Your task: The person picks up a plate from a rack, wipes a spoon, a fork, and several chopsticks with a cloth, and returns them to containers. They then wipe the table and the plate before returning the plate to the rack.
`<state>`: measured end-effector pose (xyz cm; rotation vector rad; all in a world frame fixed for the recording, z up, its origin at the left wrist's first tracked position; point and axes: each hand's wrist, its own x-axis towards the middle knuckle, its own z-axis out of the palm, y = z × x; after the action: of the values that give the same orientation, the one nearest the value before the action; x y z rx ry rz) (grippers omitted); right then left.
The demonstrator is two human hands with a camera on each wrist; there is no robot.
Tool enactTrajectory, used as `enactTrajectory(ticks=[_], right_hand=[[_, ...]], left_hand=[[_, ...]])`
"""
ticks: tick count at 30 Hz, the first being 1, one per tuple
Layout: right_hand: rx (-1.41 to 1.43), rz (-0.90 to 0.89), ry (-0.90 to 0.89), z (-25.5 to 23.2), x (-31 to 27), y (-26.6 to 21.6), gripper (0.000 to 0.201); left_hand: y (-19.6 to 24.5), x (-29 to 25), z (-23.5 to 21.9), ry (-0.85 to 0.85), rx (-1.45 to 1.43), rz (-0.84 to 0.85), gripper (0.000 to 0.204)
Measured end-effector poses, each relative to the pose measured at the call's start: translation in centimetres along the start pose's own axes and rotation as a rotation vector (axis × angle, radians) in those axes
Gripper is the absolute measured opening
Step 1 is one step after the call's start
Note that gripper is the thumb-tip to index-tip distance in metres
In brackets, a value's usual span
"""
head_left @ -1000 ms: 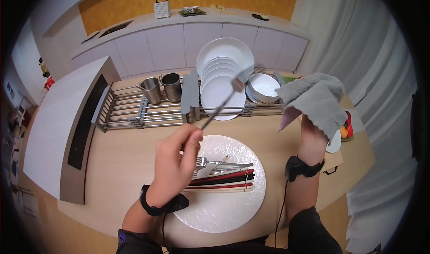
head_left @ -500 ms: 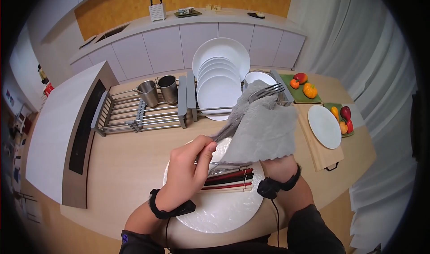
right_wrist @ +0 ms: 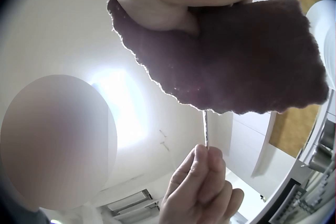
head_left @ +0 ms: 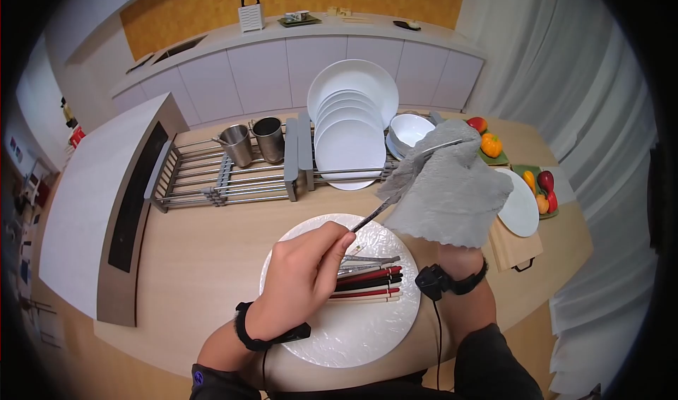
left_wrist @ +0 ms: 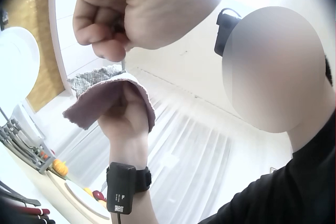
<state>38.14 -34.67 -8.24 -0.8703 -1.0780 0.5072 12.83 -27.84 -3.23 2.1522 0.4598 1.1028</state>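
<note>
My left hand [head_left: 300, 276] pinches the patterned handle of a fork [head_left: 371, 216] between thumb and fingers, above the plate. The fork slants up to the right onto a grey cloth [head_left: 452, 199], whose folds hide most of its head. My right hand [left_wrist: 126, 116] holds the cloth from beneath, largely covered by it in the head view. In the right wrist view its thumb bends against the cloth's purplish underside. Below, a round white textured plate [head_left: 346, 340] carries several red, black and cream chopsticks [head_left: 371, 282] and other metal cutlery [head_left: 371, 262].
A dish rack [head_left: 233, 181] with two metal cups [head_left: 268, 139] stands behind the plate. Beside it, another rack holds upright white plates [head_left: 349, 149] and bowls [head_left: 411, 130]. At right are a cutting board [head_left: 514, 248], a white oval plate [head_left: 518, 202] and vegetables [head_left: 545, 181].
The right hand brought the cloth in from the right onto the fork's head. Since then cloth and fork have shifted slightly right, and the tines, bare before, are now mostly covered.
</note>
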Motion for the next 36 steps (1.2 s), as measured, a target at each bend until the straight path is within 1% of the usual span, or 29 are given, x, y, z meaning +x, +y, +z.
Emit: enactTrajectory(ticks=[1,4,7,9,10,13,15,17,18,19,20,21,22,24,27,31,34,36], right_hand=[[0.052,-0.002,0.011,-0.1,0.0,0.0,0.044],[0.202,-0.027,0.042,-0.8,-0.5,-0.2,0.045],[0.332,-0.036,0.086,-1.9,-0.8,-0.9,0.045],[0.447,-0.008,0.165,-2.4,-0.3,-1.5,0.045],[0.515,0.034,0.252,-2.7,0.5,-1.9,0.045],[0.668,0.203,0.647,-1.9,2.7,-2.1,0.046],[0.661,0.231,0.601,-0.5,2.6,-1.6,0.046],[0.481,0.177,0.315,0.0,1.1,-1.3,0.047],[0.391,0.152,0.176,0.5,-0.3,-0.9,0.047],[0.251,0.122,0.06,0.7,-1.5,-0.9,0.047],[0.085,0.096,-0.014,0.8,-2.2,-1.1,0.047],[-0.073,0.061,-0.082,0.8,-2.8,-1.4,0.047],[-0.194,0.036,-0.122,0.7,-3.0,-1.5,0.046],[-0.389,-0.016,-0.178,0.5,-3.1,-1.8,0.046],[-0.496,-0.051,-0.184,0.4,-2.9,-1.8,0.046],[-0.538,-0.076,-0.176,0.4,-2.6,-1.4,0.046],[-0.518,-0.079,-0.174,0.2,-2.5,-1.4,0.045],[-0.492,-0.077,-0.172,-0.1,-2.6,-1.6,0.045]], left_hand=[[0.0,0.0,0.0,-0.002,-0.001,0.005,0.015],[0.1,0.0,0.0,0.004,-0.006,-0.057,0.006],[-0.1,0.2,-0.4,-0.02,-0.014,-0.114,0.006],[-0.9,0.2,-0.4,0.034,-0.05,-0.105,0.016],[-1.1,0.2,-0.5,0.062,-0.069,-0.1,0.021],[-0.1,0.7,-0.8,0.087,-0.345,-0.335,0.024],[-0.2,0.6,-0.2,0.097,-0.344,-0.3,0.025],[0.0,0.4,0.1,0.089,-0.299,-0.28,0.022],[0.2,0.3,0.2,0.083,-0.289,-0.303,0.02],[0.1,0.2,0.2,0.076,-0.256,-0.28,0.019],[-0.3,0.0,0.4,0.069,-0.225,-0.258,0.017],[-0.6,-0.1,0.6,0.062,-0.195,-0.235,0.016],[-0.9,-0.2,0.8,0.061,-0.144,-0.172,0.012],[-0.8,-0.2,1.0,0.024,-0.109,-0.162,0.011],[-1.0,-0.3,1.5,0.012,-0.07,-0.135,0.01],[-1.1,-0.3,1.6,0.035,-0.048,-0.105,0.009],[-1.2,-0.2,1.7,0.043,-0.007,-0.037,0.015],[-1.2,-0.1,1.6,0.031,0.013,-0.01,0.015]])
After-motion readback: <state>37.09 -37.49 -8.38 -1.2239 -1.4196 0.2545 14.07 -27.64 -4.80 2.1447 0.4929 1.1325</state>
